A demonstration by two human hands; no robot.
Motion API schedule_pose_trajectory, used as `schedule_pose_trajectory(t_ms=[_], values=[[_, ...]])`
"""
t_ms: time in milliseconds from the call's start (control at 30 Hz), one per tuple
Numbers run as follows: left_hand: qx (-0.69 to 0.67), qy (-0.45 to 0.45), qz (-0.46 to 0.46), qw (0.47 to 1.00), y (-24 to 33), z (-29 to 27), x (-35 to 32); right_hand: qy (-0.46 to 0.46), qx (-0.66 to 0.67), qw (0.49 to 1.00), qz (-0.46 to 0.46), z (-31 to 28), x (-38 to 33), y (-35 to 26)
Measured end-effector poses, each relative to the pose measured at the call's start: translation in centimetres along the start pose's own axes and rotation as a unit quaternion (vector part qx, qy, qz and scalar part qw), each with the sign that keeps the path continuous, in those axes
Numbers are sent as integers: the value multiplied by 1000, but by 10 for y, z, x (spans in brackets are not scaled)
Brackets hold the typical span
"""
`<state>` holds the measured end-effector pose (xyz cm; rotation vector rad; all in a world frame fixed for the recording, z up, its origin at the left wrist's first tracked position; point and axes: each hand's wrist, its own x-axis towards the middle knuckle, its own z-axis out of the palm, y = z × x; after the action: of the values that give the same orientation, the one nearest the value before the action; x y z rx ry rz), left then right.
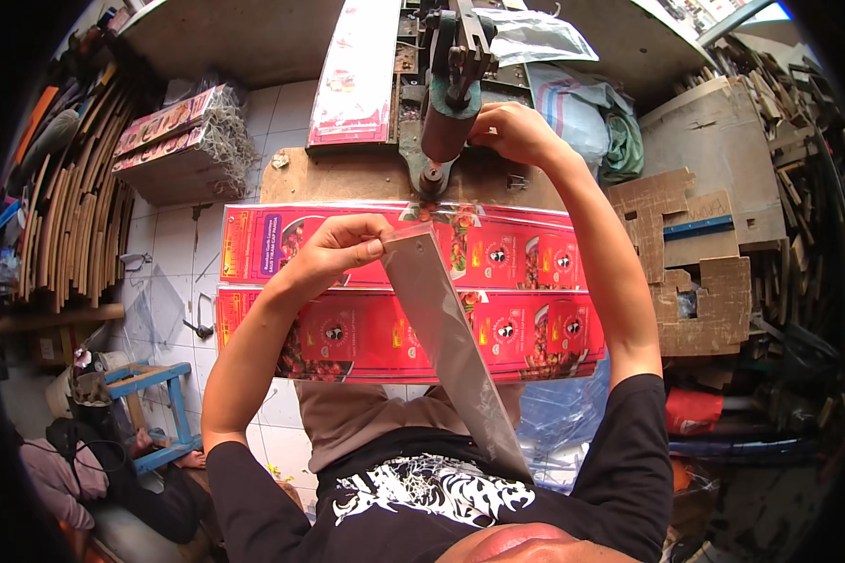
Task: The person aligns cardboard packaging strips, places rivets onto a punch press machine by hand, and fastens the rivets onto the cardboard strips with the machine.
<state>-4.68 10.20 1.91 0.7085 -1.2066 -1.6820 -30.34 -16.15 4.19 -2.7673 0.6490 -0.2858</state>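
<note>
My left hand (343, 251) pinches the upper end of a long grey strip (446, 333) with a glossy, plastic-like surface. A small hole shows near that end, and the strip slants down to the right toward my shirt. Beneath it lie red printed sheets (357, 314) with food pictures, in two rows. Beyond them stands a dark green metal press (448, 122), its narrow tip above a round base. My right hand (516, 133) is beside the press on its right, fingers curled together; whatever they hold is hidden.
The press stands on a wooden board (338, 174). A white and red printed panel (352, 75) lies left of it, plastic sacks (577, 113) to the right. A carton (188, 145), a blue stool frame (164, 403) and a seated person are at left; cut boards (695, 235) at right.
</note>
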Motion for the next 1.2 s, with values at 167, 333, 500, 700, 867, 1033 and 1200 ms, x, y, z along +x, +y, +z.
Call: schedule_pose_trajectory(t_ms=[167, 333, 500, 700, 867, 1033, 1200], values=[[2, 4, 0, 1000, -2, -2, 0, -8, -55, 998, -25, -1, 0, 1], [13, 21, -9, 1000, 6, 4, -5, 143, 293, 944, 51, 15, -11, -31], [-18, 9, -8, 1000, 6, 7, -2, 82, 379, 916, 100, 35, -30, -68], [-18, 5, -9, 1000, 3, 6, -3, 144, 296, 939, 96, 30, -28, -99], [-24, -9, 3, 1000, 5, 7, 0, 165, 276, 942, 91, 31, -28, -98], [-26, -6, -2, 1000, 4, 7, 0, 179, 266, 944, 80, 30, -28, -103], [-32, -19, 8, 999, 0, 3, 1, 211, 217, 947, 110, 38, -23, -103]])
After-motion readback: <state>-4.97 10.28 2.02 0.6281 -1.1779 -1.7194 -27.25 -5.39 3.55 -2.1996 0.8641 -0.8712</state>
